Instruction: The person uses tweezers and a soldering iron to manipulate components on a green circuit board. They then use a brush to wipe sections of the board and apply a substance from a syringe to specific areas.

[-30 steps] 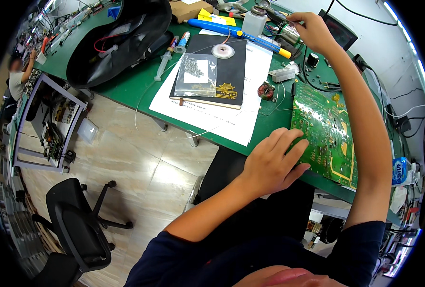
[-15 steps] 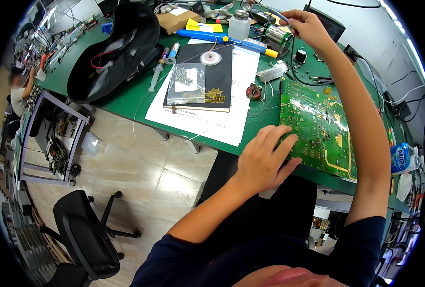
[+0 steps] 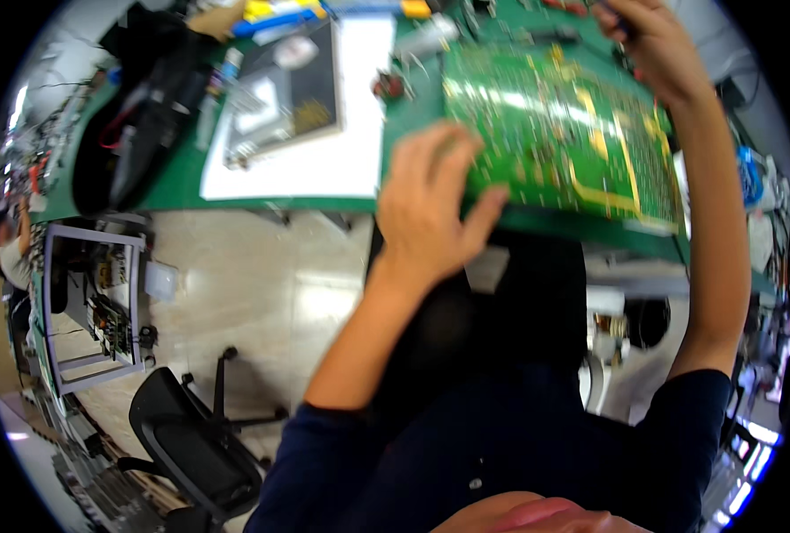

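Note:
Blurred by motion, my left hand [image 3: 430, 195] rests at the near-left edge of a green circuit board [image 3: 541, 115], fingers apart and touching it. High at the top right, beyond the board, my right hand [image 3: 657, 49] grips a dark slim tool [image 3: 624, 22], too smeared to make out. A red-brown wound coil [image 3: 388, 86] lies left of the board, beside a small silvery part [image 3: 426, 37]. Farther left, a black notebook [image 3: 315, 93] with a plastic bag on it lies on white paper [image 3: 297, 178].
The green bench [image 3: 177, 191] holds a black curved case [image 3: 93, 164], syringes and yellow-blue tools. A blue packet [image 3: 750, 173] is at far right. Below are a wheeled metal rack [image 3: 57, 377] and a black chair [image 3: 190, 444]. Another person [image 3: 13, 253] is at far left.
The view has swung, putting bench and board higher in the picture and blurring it. My right hand, higher in the picture, still grips the tool; my left hand stays at the board.

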Available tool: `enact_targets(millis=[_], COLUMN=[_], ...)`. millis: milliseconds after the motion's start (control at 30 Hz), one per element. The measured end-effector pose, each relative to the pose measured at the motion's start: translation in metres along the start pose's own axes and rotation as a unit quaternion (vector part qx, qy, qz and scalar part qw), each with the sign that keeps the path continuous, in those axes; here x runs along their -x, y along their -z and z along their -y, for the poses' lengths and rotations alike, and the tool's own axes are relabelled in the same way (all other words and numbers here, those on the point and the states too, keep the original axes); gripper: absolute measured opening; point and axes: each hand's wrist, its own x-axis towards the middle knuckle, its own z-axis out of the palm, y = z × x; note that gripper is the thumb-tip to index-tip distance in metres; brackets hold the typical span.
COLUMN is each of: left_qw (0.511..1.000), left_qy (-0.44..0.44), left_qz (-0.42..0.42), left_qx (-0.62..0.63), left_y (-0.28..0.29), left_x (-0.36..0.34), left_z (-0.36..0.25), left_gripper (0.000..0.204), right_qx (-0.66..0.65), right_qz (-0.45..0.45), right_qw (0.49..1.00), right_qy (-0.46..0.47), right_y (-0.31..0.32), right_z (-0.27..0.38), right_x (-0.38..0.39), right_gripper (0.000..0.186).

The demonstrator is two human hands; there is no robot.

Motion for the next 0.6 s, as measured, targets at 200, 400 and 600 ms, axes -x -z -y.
enact_targets(millis=[200,400,600], left_qw=[0.998,0.997,0.989], left_qy=[-0.027,-0.057,-0.099], left_qz=[-0.052,-0.010,0.000], left_qx=[-0.023,-0.055,-0.109], left_y=[-0.002,-0.006,-0.007], left_x=[0.007,0.006,0.008], left_z=[0.009,0.003,0.009], left_gripper=[0.040,0.038,0.039], right_qx=[0.297,0.386,0.432], right_qz=[-0.090,-0.124,-0.016], right_qw=[0.950,0.914,0.898], right_qy=[0.014,-0.024,0.085], right_y=[0.042,0.053,0.045], right_z=[-0.011,-0.026,-0.028], right_x=[0.136,0.215,0.213], right_gripper=[0.033,0.024,0.021])
